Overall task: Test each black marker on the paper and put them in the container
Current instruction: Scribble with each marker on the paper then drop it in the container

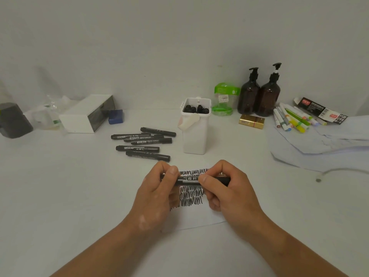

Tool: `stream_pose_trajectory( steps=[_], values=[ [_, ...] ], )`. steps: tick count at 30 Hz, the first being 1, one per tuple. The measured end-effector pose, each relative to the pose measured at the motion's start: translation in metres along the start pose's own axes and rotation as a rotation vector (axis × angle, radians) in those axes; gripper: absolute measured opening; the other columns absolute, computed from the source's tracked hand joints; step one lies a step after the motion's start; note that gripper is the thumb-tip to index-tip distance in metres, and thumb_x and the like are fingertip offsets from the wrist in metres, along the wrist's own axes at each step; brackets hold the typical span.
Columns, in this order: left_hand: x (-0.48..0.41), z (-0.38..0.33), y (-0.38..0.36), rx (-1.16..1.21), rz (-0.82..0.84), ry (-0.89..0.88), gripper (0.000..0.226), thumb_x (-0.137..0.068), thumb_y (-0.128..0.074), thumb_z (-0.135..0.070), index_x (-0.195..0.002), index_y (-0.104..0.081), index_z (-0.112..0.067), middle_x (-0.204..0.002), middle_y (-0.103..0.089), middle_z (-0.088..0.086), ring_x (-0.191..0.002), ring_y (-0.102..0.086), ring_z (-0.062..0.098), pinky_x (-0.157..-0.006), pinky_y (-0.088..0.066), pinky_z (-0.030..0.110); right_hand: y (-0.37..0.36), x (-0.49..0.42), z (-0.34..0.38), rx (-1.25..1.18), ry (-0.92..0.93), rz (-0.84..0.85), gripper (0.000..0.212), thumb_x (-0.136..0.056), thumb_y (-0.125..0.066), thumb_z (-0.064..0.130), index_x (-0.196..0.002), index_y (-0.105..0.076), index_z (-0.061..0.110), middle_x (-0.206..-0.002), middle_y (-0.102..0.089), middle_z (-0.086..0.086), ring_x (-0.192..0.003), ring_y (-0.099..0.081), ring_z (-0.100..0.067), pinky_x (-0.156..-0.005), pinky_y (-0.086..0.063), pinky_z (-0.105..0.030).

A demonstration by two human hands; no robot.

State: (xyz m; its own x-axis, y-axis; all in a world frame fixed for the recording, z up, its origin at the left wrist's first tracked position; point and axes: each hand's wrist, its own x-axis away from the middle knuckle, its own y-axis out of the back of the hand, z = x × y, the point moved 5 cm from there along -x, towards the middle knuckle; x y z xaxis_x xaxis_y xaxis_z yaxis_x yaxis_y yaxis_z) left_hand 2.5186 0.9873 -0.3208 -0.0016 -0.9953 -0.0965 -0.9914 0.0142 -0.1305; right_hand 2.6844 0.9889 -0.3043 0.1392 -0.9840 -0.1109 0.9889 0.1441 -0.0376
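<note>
I hold one black marker (189, 179) level above the paper (199, 218), which carries rows of black scribble. My left hand (157, 192) grips the marker's left end and my right hand (227, 188) grips its right part. Whether the cap is on is hidden by my fingers. Several more black markers (142, 142) lie on the table to the far left of the paper. The white container (196, 134) stands just beyond the paper, with several black markers standing in it.
Two brown pump bottles (259, 96) and a green plastic jar (224, 99) stand at the back right, a gold box (251, 121) before them. Coloured markers (293, 118) lie on loose sheets at right. A white box (87, 114) and blue block (115, 116) sit at left.
</note>
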Motion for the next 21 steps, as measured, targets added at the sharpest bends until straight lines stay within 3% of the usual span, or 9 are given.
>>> stream_pose_trajectory(
  steps=[5, 10, 15, 18, 21],
  values=[
    [0.001, -0.004, 0.002, -0.036, 0.022, -0.066, 0.036, -0.09, -0.058, -0.046, -0.072, -0.043, -0.019, -0.054, -0.032, -0.01, -0.05, -0.026, 0.015, -0.046, -0.03, 0.026, -0.001, 0.001, 0.001, 0.028, 0.025, -0.012, 0.019, -0.08, -0.071, 0.03, -0.067, -0.058, 0.026, -0.053, -0.051, -0.001, -0.044, -0.038, -0.014, -0.044, -0.034, -0.025],
    [0.001, -0.003, 0.004, -0.046, 0.13, -0.114, 0.026, -0.076, -0.07, -0.032, -0.092, -0.055, -0.018, -0.062, -0.051, -0.004, -0.058, -0.044, 0.019, -0.062, -0.037, 0.038, 0.007, -0.002, 0.011, -0.08, 0.001, 0.002, 0.012, -0.078, -0.06, 0.023, -0.066, -0.061, 0.021, -0.057, -0.055, -0.005, -0.05, -0.041, -0.016, -0.047, -0.032, -0.028],
    [-0.001, -0.004, 0.006, 0.142, 0.11, -0.121, 0.028, -0.076, -0.077, -0.03, -0.101, -0.071, -0.021, -0.07, -0.06, 0.0, -0.066, -0.058, 0.019, -0.066, -0.05, 0.033, 0.008, 0.0, 0.01, 0.028, 0.046, 0.056, 0.005, -0.078, -0.062, 0.023, -0.078, -0.068, 0.022, -0.064, -0.063, -0.002, -0.063, -0.054, -0.017, -0.063, -0.044, -0.033],
    [-0.004, -0.003, 0.011, 0.101, 0.088, -0.107, 0.036, -0.078, -0.078, -0.04, -0.109, -0.073, -0.022, -0.087, -0.066, 0.0, -0.079, -0.061, 0.017, -0.074, -0.05, 0.036, 0.001, 0.003, 0.004, 0.086, 0.041, 0.143, 0.008, -0.078, -0.07, 0.026, -0.084, -0.066, 0.022, -0.07, -0.074, 0.002, -0.068, -0.064, -0.012, -0.07, -0.049, -0.024],
    [-0.002, -0.003, 0.01, 0.004, 0.122, -0.101, 0.048, -0.08, -0.075, -0.056, -0.115, -0.072, -0.023, -0.107, -0.074, 0.002, -0.099, -0.068, 0.022, -0.084, -0.051, 0.041, -0.008, 0.006, 0.001, 0.219, 0.073, 0.205, 0.005, -0.08, -0.073, 0.031, -0.082, -0.069, 0.028, -0.075, -0.077, 0.003, -0.071, -0.07, -0.011, -0.073, -0.054, -0.025]
  ],
)
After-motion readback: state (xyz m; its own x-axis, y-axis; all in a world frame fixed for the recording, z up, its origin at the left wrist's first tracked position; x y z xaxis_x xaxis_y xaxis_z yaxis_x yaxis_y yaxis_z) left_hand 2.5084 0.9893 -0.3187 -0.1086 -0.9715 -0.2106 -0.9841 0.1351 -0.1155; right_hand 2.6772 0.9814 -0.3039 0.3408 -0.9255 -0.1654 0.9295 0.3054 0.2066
